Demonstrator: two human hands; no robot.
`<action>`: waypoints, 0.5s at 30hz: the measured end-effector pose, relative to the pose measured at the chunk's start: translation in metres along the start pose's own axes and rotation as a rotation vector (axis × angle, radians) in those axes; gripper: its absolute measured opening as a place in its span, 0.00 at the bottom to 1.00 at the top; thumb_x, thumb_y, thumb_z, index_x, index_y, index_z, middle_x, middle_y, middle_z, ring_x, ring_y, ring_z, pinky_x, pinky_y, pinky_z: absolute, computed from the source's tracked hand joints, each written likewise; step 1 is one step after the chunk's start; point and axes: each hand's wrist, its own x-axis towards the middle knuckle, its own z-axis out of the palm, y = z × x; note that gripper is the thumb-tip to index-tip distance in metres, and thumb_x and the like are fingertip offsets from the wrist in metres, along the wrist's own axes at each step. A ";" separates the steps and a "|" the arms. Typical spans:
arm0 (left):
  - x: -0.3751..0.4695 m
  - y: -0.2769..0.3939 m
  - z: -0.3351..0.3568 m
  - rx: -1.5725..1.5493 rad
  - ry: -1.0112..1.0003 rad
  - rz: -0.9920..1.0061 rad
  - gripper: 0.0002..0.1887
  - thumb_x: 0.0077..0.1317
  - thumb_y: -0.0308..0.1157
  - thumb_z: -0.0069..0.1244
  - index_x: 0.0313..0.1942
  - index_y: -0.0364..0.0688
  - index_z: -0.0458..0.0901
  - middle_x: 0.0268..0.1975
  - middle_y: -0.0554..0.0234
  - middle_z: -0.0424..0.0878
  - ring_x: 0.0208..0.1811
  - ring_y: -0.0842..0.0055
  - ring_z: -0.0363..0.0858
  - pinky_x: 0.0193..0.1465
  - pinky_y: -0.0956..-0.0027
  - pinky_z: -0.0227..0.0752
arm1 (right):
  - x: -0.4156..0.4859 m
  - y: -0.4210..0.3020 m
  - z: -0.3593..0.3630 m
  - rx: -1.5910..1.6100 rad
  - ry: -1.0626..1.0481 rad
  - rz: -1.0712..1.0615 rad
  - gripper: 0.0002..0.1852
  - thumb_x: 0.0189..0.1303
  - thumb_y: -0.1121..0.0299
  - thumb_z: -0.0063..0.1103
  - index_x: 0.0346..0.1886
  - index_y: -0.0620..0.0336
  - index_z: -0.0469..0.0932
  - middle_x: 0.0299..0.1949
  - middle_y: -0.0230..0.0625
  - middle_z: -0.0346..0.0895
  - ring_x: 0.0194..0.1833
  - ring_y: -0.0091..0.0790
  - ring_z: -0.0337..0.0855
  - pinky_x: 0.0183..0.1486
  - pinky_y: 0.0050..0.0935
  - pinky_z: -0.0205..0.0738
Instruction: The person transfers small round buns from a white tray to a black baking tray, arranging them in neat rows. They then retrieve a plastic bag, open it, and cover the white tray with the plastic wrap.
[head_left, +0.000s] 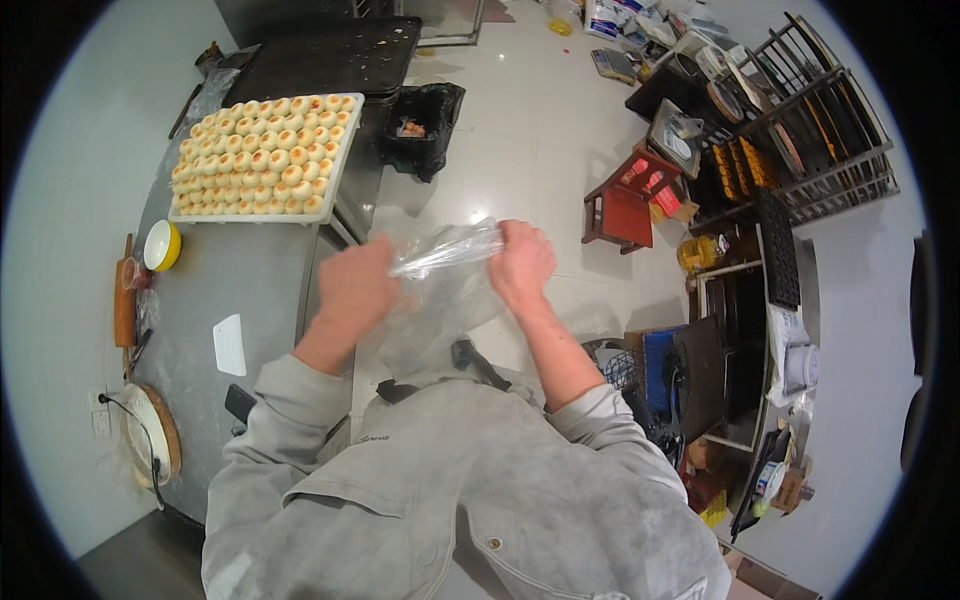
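Note:
A clear plastic bag (450, 251) is stretched between my two hands over the floor, in front of my body. My left hand (356, 281), somewhat blurred, grips one end of its gathered edge. At the other end, my right hand (523, 262) has its fingers closed on the plastic. On the steel worktable (225, 277) to my left stands a white tray (247, 219) of round pale buns (259, 159) with reddish-brown marks on top. Nearer me on the worktable lie a white dough scraper (229, 345) and a dark phone (240, 403).
A yellow bowl (163, 246) and a wooden rolling pin (125, 304) are by the left wall. Dark baking trays (322, 56) lie beyond the buns, beside a black-lined bin (422, 131). To the right stand a red chair (628, 206) and a tray rack (810, 112).

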 end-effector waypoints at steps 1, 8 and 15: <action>0.009 -0.023 0.003 0.118 -0.023 -0.108 0.09 0.67 0.38 0.57 0.33 0.43 0.79 0.31 0.56 0.87 0.37 0.50 0.86 0.41 0.48 0.76 | 0.002 0.013 0.000 -0.047 0.028 -0.002 0.19 0.57 0.71 0.60 0.53 0.57 0.85 0.43 0.39 0.84 0.48 0.47 0.83 0.52 0.48 0.73; 0.022 -0.163 0.065 -0.082 0.305 -0.386 0.06 0.71 0.31 0.52 0.40 0.41 0.84 0.39 0.54 0.89 0.40 0.58 0.87 0.41 0.55 0.80 | 0.021 0.074 0.011 -0.184 0.044 0.129 0.27 0.64 0.70 0.57 0.68 0.58 0.76 0.44 0.44 0.83 0.48 0.53 0.86 0.50 0.51 0.81; 0.098 -0.217 0.045 -2.132 0.182 -0.994 0.07 0.75 0.28 0.45 0.42 0.40 0.81 0.34 0.67 0.82 0.36 0.77 0.81 0.33 0.73 0.73 | 0.134 0.169 0.028 0.994 -0.285 1.015 0.15 0.72 0.71 0.51 0.58 0.65 0.77 0.43 0.45 0.81 0.38 0.47 0.84 0.46 0.49 0.85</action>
